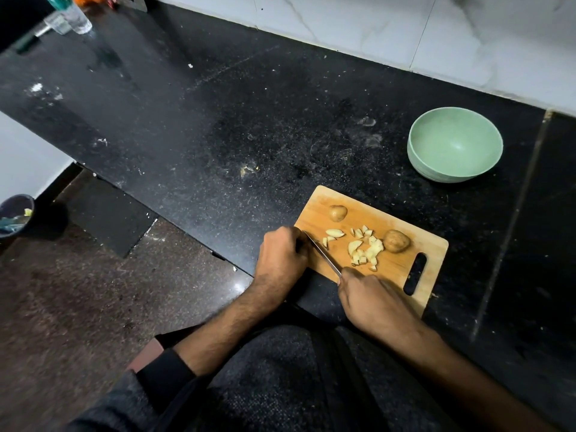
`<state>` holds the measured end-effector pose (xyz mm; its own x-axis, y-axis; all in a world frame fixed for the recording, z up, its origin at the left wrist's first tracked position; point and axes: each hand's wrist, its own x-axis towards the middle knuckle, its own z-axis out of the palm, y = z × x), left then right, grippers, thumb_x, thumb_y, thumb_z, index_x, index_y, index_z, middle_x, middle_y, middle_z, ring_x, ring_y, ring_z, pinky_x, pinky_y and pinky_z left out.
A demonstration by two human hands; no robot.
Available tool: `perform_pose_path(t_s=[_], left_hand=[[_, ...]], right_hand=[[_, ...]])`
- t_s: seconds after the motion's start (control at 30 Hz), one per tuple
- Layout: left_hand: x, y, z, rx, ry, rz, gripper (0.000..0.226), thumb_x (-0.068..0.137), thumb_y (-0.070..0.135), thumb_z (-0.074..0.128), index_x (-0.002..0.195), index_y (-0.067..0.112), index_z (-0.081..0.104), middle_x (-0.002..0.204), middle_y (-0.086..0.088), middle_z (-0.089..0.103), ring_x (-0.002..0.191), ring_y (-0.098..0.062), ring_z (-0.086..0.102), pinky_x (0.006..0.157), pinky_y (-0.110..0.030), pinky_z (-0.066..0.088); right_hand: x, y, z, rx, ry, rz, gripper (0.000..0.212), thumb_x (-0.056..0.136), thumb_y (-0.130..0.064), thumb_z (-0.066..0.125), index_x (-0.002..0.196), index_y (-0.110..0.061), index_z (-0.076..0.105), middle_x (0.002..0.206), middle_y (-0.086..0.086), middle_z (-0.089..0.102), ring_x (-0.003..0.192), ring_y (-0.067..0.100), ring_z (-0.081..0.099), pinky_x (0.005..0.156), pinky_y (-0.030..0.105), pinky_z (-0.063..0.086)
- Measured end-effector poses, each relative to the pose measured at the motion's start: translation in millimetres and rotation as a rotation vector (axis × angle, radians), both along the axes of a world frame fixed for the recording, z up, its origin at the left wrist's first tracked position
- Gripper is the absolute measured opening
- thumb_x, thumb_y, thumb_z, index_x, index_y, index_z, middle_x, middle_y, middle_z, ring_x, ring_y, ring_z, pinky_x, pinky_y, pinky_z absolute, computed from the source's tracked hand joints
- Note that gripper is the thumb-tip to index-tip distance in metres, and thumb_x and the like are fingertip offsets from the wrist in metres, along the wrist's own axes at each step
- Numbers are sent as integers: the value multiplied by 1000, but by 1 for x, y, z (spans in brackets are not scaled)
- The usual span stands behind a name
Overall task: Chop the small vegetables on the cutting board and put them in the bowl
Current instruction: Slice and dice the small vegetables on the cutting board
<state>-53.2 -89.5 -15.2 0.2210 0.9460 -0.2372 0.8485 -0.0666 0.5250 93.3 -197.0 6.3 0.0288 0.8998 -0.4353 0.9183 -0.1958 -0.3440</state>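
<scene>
Right hand gripping knife, left hand curled, perhaps on blade tip, chopped pieces on cutting board

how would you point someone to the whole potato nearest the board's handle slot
Find the wooden cutting board at the near edge of the black counter. Beside its dark handle slot sits a brown whole potato, touching the pile of pale chopped pieces. The other potato lies alone near the far corner.

The right hand hides the knife handle and the cutting board near corner, the left hand covers the blade tip, and the glass on the worktop is cut off at the top edge.
</scene>
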Motion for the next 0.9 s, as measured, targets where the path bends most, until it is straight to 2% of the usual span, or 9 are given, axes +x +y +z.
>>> perform_pose_path(t_s=[0.1,0.2,0.3,0.4,0.53,0.63,0.73,0.83,0.9], left_hand=[[-3,-2,0,6,-35,8,10,87,21,66,90,16,73,85,-2,72,77,-19,67,69,-32,56],[-6,0,-2,12,-60,2,11,91,23,64,96,19,73,91,1,73,83,-17,66,71,-26,51],[-7,4,-2,31,-55,-50,18,91,13,60,102,20,74,99,0,70,89,-18,64,78,-27,51],[-4,4,-2,45,-66,-139,28,89,4,58,106,18,74,99,-1,64,86,-13,56,78,-18,42],[4,3,0,32,-84,-204,35,84,-3,55,105,17,74,98,-2,63,85,-14,55,79,-19,44],[12,-1,1,13,-115,-233,34,82,-4,55,103,13,75,103,-3,66,92,-17,61,80,-12,39],[19,-5,1,-2,-149,-272,31,82,-2,55,101,13,74,102,-3,66,92,-17,62,85,-19,46],[25,-9,1,-3,-173,-313,31,82,-2,57,102,12,75,101,-4,66,94,-18,63,83,-14,42],[29,-11,1,-3,-186,-335,31,85,-1,58,108,12,75,104,-3,67,98,-17,63,86,-10,38]], right_hand=[[4,-6,2,-58,-12,12,17,107,-31,32,97,-21,41,60,-7,46,47,-1,41,46,17,28],[16,-20,6,-147,1,7,20,107,-32,31,107,-18,45,65,-7,47,53,2,45,59,22,39],[24,-29,12,-180,19,5,19,107,-35,31,107,-22,46,70,-8,49,59,-2,45,63,22,39],[25,-32,14,-106,73,-48,18,107,-36,32,96,-28,44,72,-7,56,62,-1,54,58,17,40],[24,-31,15,6,122,-112,20,106,-37,33,91,-32,45,70,-8,59,59,0,60,57,16,46],[28,-29,18,74,103,-159,23,105,-38,34,89,-30,48,69,-9,57,57,1,57,55,20,45],[33,-29,18,95,68,-193,24,105,-39,34,88,-28,47,62,-7,55,52,3,53,51,23,39],[37,-31,17,94,52,-214,21,105,-40,33,91,-29,45,63,-4,56,57,8,56,57,32,48],[39,-32,17,101,52,-223,20,105,-40,34,94,-29,47,63,-4,57,59,9,58,59,32,50]])
